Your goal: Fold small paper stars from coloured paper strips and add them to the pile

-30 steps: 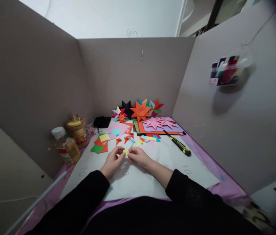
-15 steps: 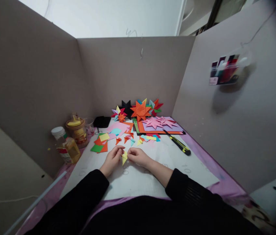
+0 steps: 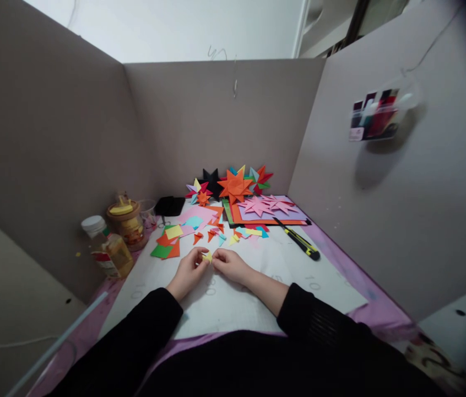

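Note:
A small piece of folded yellow paper [image 3: 207, 257] is pinched between my two hands, above the white sheet on the table. My left hand [image 3: 190, 269] has its fingers closed on the paper's left side. From the right, my right hand [image 3: 229, 263] grips the other side between thumb and fingertips. The fingers hide part of the paper. Just beyond my hands lie several small folded pieces, among them an orange one [image 3: 198, 237] and a yellow one [image 3: 234, 239].
Paper squares [image 3: 167, 245] lie to the left. Folded stars [image 3: 235, 187] stand at the back, with pink stars [image 3: 258, 205] on stacked sheets. A utility knife [image 3: 299, 240] rests at right. A glue bottle [image 3: 109, 251] and a lidded jar [image 3: 128, 223] stand at left. Grey partitions [image 3: 225, 110] surround the table.
The yellow paper, which pointed down below the fingers, now sits higher and more between them. Both hands remain close together. The whole view has shifted slightly.

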Demonstrator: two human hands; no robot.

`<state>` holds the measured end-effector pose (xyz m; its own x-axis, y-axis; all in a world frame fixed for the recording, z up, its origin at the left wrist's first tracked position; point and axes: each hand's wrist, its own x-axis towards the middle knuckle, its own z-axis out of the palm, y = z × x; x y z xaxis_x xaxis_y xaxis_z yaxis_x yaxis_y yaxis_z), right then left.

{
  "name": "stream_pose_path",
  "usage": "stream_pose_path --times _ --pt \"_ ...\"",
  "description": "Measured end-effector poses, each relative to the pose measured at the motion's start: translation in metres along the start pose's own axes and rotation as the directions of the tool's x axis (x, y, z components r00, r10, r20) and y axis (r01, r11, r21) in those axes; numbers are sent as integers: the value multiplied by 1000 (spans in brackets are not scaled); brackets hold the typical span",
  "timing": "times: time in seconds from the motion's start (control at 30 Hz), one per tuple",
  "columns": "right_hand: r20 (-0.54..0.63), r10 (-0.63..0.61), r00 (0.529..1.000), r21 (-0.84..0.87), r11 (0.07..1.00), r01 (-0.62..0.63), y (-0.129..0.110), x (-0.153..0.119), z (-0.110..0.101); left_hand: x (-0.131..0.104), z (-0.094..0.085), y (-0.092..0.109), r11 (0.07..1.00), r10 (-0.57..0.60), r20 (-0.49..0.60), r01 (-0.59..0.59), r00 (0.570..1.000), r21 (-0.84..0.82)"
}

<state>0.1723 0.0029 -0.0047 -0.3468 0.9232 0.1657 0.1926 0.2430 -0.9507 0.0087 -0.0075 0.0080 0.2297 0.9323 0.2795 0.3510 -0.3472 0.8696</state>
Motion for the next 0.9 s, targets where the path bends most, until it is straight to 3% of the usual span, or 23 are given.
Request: stream_pose_path --times 0.33,0.5,0.73,0.9 --pt "-122 36 992 142 990 -18 9 6 -5 -1 1 3 998 -56 28 57 998 -42" --pt "-118 61 991 198 980 -37 9 7 -5 0 1 1 997 -64 39 66 997 -50" --pt "-139 -4 990 139 990 24 5 7 -7 0 2 -7 1000 -6 67 6 998 -2" --pt "-224 5 975 137 990 26 5 7 -11 0 2 -10 1000 -4 80 2 997 24"
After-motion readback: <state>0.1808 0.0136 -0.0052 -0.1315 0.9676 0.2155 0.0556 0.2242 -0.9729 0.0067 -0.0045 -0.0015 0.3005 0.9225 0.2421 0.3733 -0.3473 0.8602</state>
